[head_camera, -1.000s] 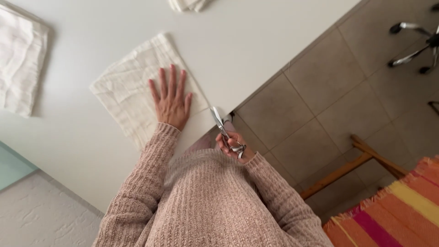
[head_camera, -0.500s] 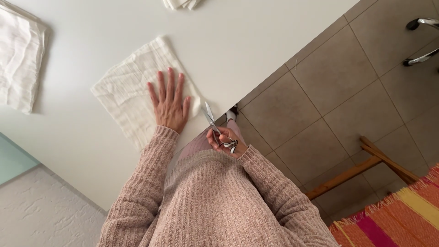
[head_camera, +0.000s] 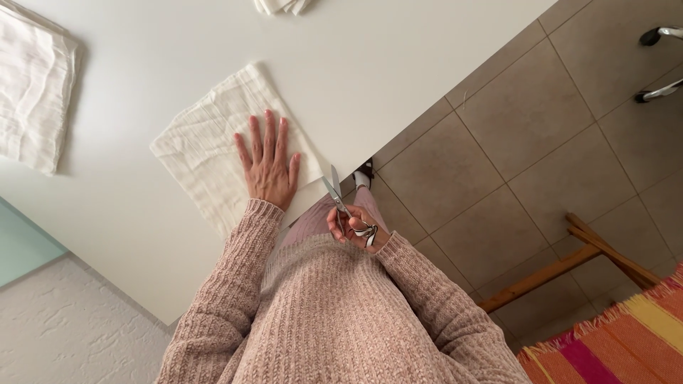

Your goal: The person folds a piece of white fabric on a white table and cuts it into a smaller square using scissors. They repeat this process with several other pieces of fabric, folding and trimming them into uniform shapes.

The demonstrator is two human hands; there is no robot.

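White table point(head_camera: 398, 78) over grey floor tiles, and we've got our left hand point(head_camera: 268, 165) spread flat, pinning the white cloth point(head_camera: 206, 142) near the table's edge. Our right hand point(head_camera: 358, 229) is curled through the scissors point(head_camera: 344, 205), blades nearly closed, just off that edge. We'd keep the cloth taut. No labels or packages visible anywhere.
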